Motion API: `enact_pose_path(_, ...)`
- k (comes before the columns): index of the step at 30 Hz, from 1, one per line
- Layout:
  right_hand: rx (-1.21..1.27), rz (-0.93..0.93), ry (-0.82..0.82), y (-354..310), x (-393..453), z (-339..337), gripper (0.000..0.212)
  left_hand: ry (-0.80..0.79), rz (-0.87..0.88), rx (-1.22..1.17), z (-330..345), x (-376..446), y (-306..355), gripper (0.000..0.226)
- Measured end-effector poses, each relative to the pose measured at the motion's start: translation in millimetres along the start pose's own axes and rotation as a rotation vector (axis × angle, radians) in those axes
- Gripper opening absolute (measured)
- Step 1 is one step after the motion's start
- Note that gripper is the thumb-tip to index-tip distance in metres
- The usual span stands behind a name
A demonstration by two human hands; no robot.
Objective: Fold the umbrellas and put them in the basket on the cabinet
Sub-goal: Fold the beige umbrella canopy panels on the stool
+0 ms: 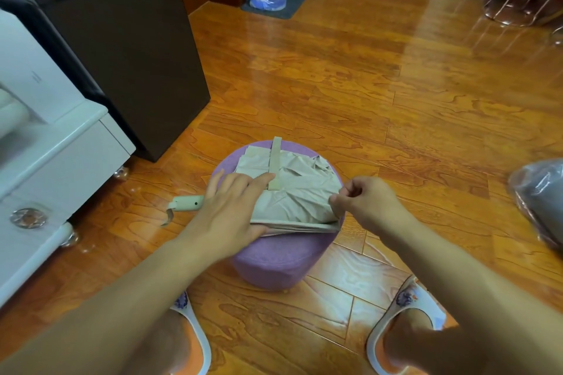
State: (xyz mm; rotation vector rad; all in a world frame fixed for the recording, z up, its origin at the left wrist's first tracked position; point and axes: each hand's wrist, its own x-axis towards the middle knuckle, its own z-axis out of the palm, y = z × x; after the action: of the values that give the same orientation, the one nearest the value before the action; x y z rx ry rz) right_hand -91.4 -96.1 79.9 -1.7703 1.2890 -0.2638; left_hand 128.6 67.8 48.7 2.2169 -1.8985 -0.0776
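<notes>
A beige umbrella lies collapsed across the top of a round purple stool at the centre of the wooden floor, its canopy bunched in loose folds and its strap running toward 12 o'clock. The pale handle sticks out past the stool's edge at 9 o'clock. The left hand reaches in from 7 o'clock, forearm extended, fingers straight and spread, pressing flat on the canopy near the handle end. The right hand comes in from 5 o'clock, fingers curled, pinching the canopy's edge at 3 o'clock. Slippered feet stand below the stool. A white cabinet stands at 9 o'clock beside a dark refrigerator.
</notes>
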Motion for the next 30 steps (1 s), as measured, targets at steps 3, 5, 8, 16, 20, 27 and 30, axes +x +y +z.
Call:
enact_pose_path(3, 0.123, 0.061, -0.041, 0, -1, -2, 0.018, 0.072, -0.041, -0.048, -3, 2, 5, 0.070)
enact_pose_path(5, 0.196, 0.100, -0.079, 0, -3, -4, 0.017, 0.106, -0.143, -0.140, -7, 5, 7, 0.051)
enact_pose_path(8, 0.253, 0.139, -0.100, -3, -5, -6, 0.013, 0.146, -0.247, -0.153, -16, 8, 4, 0.017)
enact_pose_path(16, 0.350, 0.124, -0.075, -10, -10, -8, 0.017, -0.130, -0.368, -0.510, -48, 10, -5, 0.015)
enact_pose_path(20, 0.311, 0.074, -0.071, -14, -9, -4, 0.023, -0.363, -0.283, -0.564, -69, 2, -7, 0.012)
enact_pose_path(27, 0.215, 0.041, -0.066, -10, -4, 4, 0.022, -0.504, -0.433, -0.887, -58, -4, 18, 0.019)
enact_pose_path(30, 0.239, 0.063, -0.058, -13, -5, 5, 0.021, -0.276, -0.667, -1.511, -53, 6, 44, 0.017)
